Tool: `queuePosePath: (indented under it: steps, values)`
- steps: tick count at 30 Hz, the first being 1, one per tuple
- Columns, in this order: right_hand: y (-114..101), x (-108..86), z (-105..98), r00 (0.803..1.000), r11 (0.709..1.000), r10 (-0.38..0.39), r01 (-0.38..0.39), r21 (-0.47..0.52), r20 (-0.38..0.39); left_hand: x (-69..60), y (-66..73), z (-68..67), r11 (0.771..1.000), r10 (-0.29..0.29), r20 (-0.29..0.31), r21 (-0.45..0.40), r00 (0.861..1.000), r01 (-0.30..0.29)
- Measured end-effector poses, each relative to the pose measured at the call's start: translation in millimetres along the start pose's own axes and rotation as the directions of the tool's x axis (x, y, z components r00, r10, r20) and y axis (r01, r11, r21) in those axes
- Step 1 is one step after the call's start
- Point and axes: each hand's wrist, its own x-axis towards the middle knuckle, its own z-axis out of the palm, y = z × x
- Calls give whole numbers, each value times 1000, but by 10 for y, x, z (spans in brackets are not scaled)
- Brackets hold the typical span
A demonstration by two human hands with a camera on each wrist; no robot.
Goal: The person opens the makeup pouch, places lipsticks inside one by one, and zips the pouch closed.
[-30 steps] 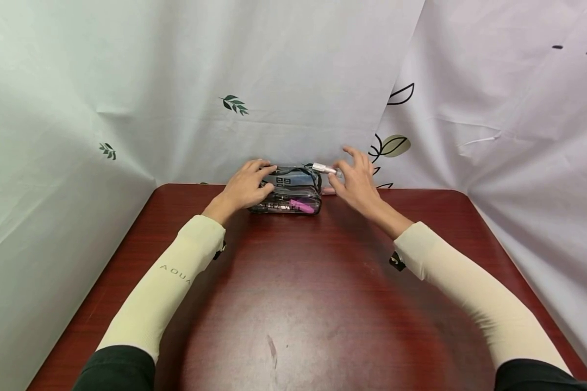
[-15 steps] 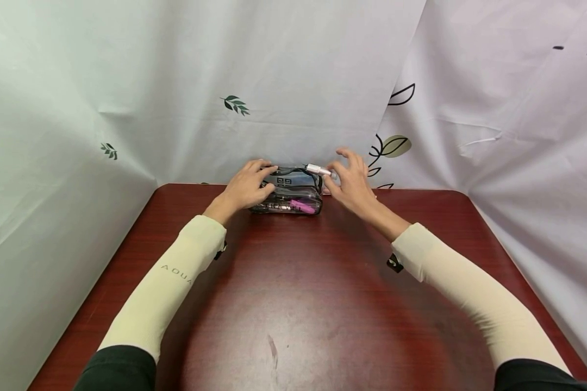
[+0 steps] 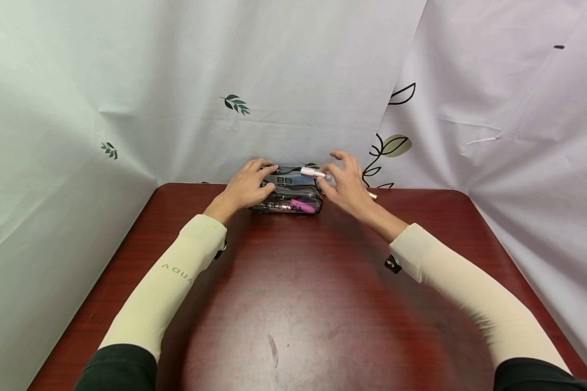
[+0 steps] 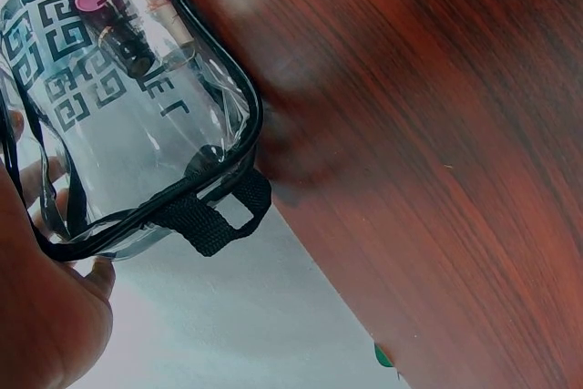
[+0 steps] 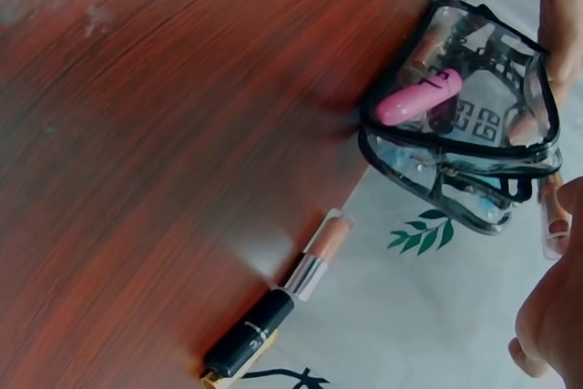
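A clear cosmetic pouch (image 3: pixel 293 191) with black trim stands at the table's far edge. My left hand (image 3: pixel 244 184) grips its left end, some fingers showing through the plastic in the left wrist view. Inside lie a pink tube (image 5: pixel 419 98) and a dark-capped tube (image 4: pixel 127 47). Above the pouch's right end, my right hand (image 3: pixel 344 182) pinches a slim lip gloss tube (image 3: pixel 313 172) between thumb and finger. That tube points left over the pouch. In the right wrist view the right hand partly covers it.
A black-capped lip gloss tube (image 5: pixel 273 302) lies along the table's back edge, with a gold-coloured piece (image 5: pixel 241 362) beside it. White patterned cloth (image 3: pixel 283 81) hangs right behind the table (image 3: pixel 283 282) and along both sides.
My right hand has moved a little left with the lip gloss tube, bringing it over the pouch. A gold end shows behind the right wrist now. The left hand has stayed put.
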Motion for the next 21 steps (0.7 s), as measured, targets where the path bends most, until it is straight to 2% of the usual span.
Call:
queuePosePath:
  steps: [21]
  values:
    - [-207,34,94,998,1000,6,-5,-12,69,-5,11,-1,1000,-19,12,-1,1000,19]
